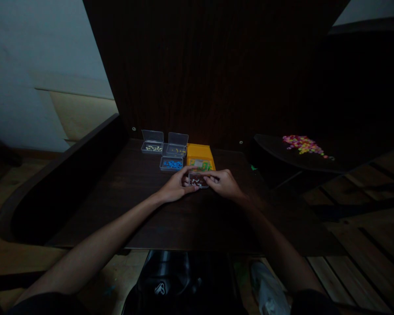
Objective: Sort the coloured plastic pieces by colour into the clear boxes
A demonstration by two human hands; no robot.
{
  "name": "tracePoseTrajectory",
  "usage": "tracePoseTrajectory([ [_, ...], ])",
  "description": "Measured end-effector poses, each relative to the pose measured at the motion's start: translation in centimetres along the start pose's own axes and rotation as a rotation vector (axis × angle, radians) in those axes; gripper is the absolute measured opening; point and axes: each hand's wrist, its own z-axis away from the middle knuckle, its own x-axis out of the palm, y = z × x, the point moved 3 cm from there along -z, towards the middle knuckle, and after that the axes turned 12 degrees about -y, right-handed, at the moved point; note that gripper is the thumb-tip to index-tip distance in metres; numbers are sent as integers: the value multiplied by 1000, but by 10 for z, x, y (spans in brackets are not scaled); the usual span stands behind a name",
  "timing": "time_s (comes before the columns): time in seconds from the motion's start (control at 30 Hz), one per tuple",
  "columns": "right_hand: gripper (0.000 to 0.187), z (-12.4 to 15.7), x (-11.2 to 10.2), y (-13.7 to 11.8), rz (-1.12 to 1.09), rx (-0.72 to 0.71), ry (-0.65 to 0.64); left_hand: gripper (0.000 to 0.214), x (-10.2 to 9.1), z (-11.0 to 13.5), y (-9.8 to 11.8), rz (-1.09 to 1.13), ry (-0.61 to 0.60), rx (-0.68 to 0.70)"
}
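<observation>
I log 1 left hand (174,187), curled round 1 clear box (200,176) toward the worktop's (184,225) back edge; 1 right hand (226,183) at the box's right rim, pinch unclear. Step, I judge: handling white pieces (195,182); next calls for steadiness. Behind: 1 yellow case (199,151).

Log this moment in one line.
left hand: holding clear box | right hand: touching it | inside: white pieces | behind: yellow case
</observation>
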Motion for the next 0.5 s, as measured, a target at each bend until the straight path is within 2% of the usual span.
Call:
tracePoseTrajectory([
  [0.1,28,1,-3,-2,-10,-11,7,69,-1,0,0,15,1,-8],
  [0.23,23,1,-2,-1,-10,-22,-63,70,-4,0,0,1,14,1],
  [0.5,26,0,4,1,6,-8,-115,70,-4,1,0,8,5,-5],
])
